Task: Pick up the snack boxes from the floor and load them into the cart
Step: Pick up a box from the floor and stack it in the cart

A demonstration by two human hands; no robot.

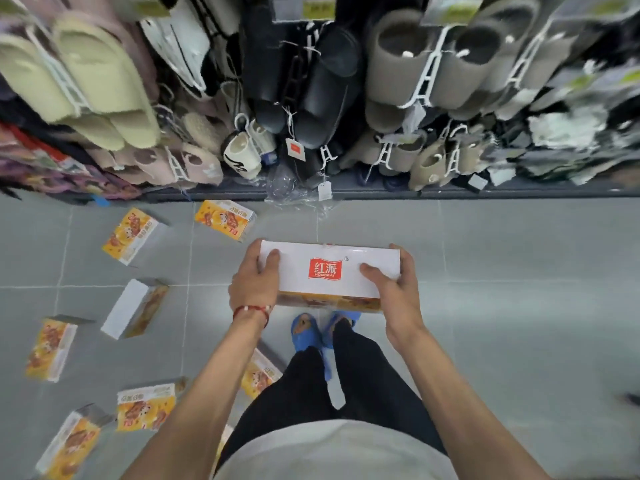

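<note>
The person is doing the lifting step: the left hand (254,282) and the right hand (391,285) are gripping the two ends of a long white cardboard snack box with a red logo (332,284), holding it above the grey tiled floor (502,306). Left of that held box, several orange-and-yellow cardboard snack boxes (130,235) are lying scattered. No cart is showing, so its contents cannot be told; the next move is probably calling for turning towards it and lowering the box in flat.

Snack boxes (130,235) litter the left, slipper rack (311,98) walls ahead, bare floor (519,306) right.
</note>
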